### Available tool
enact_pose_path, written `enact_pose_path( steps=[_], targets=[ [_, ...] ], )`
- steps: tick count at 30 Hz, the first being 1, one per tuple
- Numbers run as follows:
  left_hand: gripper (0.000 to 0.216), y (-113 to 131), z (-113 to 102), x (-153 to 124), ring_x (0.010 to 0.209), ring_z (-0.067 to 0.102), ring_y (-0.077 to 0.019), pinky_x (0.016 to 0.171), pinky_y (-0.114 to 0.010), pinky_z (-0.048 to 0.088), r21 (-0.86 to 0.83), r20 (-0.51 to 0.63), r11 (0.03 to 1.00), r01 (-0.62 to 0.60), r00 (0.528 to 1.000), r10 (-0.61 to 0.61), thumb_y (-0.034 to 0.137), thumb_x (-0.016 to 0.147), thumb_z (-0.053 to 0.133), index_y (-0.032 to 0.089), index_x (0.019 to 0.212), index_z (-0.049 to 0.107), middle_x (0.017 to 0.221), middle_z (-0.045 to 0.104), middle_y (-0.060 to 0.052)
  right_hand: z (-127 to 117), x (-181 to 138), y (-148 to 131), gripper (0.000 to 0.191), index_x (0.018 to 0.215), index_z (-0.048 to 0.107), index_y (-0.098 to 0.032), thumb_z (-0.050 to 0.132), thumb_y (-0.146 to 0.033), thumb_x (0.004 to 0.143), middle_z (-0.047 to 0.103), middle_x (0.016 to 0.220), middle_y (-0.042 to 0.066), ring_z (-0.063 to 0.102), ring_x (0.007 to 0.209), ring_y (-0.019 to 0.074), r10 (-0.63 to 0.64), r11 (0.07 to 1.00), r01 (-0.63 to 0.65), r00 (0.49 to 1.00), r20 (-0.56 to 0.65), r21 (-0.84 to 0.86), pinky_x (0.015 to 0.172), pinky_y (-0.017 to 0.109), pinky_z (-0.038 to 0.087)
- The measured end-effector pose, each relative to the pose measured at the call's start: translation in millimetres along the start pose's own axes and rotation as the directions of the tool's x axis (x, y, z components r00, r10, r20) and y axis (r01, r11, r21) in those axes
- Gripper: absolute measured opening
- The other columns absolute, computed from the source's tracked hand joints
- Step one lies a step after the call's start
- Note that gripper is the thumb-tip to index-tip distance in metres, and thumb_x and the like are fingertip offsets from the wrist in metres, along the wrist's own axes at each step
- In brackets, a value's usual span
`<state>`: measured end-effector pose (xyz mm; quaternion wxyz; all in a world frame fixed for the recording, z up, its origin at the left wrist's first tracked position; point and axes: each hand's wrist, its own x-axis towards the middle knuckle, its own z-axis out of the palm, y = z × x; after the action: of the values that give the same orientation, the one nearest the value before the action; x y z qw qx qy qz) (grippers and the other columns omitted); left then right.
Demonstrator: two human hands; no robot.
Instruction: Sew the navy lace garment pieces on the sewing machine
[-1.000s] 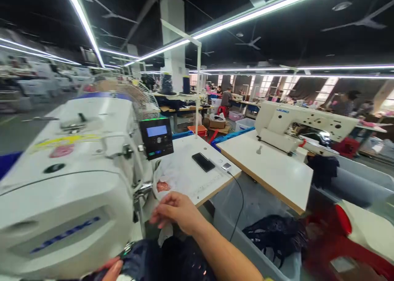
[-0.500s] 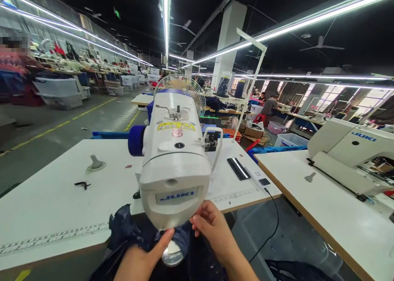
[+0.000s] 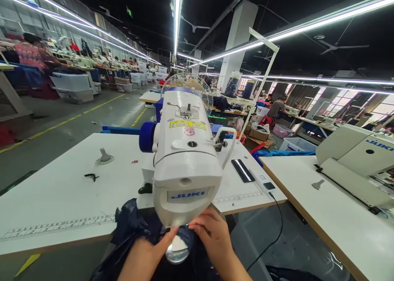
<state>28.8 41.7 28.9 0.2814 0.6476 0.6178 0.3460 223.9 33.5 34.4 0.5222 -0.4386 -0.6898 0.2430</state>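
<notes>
Reaching under the sewing machine (image 3: 184, 166), left hand (image 3: 147, 254) and right hand (image 3: 214, 238) meet dark fabric (image 3: 131, 227) (grip: cannot tell).

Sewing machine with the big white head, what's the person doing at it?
A person holds dark blue fabric under the front end of a white Juki sewing machine. The left hand and the right hand grip the cloth close together; the needle itself is hidden. The fabric hangs off the front edge of the white table toward the person. A black phone lies on the table to the right.
</notes>
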Motion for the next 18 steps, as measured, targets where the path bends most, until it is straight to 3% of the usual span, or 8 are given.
enact_pose_path(
  steps=[4,11,13,15,18],
  targets=[
    [0.038,8.9,0.9,2.1,0.097,0.07,-0.0319,0.096,-0.042,0.049,0.026,-0.115,0.998,-0.05,0.992,0.053,0.057,0.068,0.057,0.024,0.076,0.074,0.085,0.078,-0.007,10.3,3.4,2.8,0.017,0.084,0.076,-0.033,0.068,-0.018,0.081,0.066,0.087,0.002,0.061,0.083,0.0177,-0.013,0.999,0.013,1.0,0.006,0.033,0.073,0.027,0.05],
    [0.052,19.7,-2.2,2.3,0.1,0.068,-0.0332,0.098,-0.046,0.047,-0.041,-0.023,0.998,0.056,0.998,-0.057,0.061,0.063,0.055,0.023,0.091,0.075,0.097,0.077,-0.006,3.9,14.3,-1.2,0.007,0.084,0.073,-0.025,0.07,-0.022,0.079,0.063,0.091,0.003,0.059,0.088,0.0189,0.163,0.98,-0.18,0.971,0.176,0.085,0.077,0.027,0.047],
    [0.053,16.5,-1.4,1.2,0.099,0.069,-0.0335,0.097,-0.048,0.048,-0.01,-0.024,0.998,0.056,0.998,-0.056,0.063,0.064,0.054,0.023,0.092,0.074,0.094,0.077,-0.007,1.9,17.8,0.0,0.021,0.096,0.068,-0.023,0.073,-0.024,0.076,0.063,0.091,0.003,0.059,0.088,0.0202,0.24,0.958,-0.265,0.95,0.201,0.112,0.079,0.03,0.047],
    [0.051,10.8,1.4,0.1,0.1,0.068,-0.0337,0.098,-0.048,0.047,0.06,-0.096,0.998,0.013,0.995,-0.007,0.064,0.067,0.054,0.023,0.089,0.074,0.09,0.078,-0.007,0.6,22.2,1.1,0.034,0.103,0.064,-0.021,0.077,-0.028,0.072,0.064,0.088,0.003,0.059,0.084,0.0208,0.295,0.93,-0.335,0.924,0.242,0.148,0.078,0.032,0.047],
    [0.045,0.8,8.8,-1.6,0.101,0.068,-0.0325,0.098,-0.044,0.048,0.136,-0.186,0.99,-0.043,0.98,0.068,0.063,0.07,0.055,0.024,0.08,0.074,0.084,0.078,-0.007,-1.5,30.1,-0.4,0.036,0.1,0.064,-0.02,0.078,-0.035,0.07,0.065,0.084,0.003,0.06,0.078,0.0211,0.298,0.915,-0.361,0.906,0.3,0.183,0.073,0.032,0.049]
  ],
)
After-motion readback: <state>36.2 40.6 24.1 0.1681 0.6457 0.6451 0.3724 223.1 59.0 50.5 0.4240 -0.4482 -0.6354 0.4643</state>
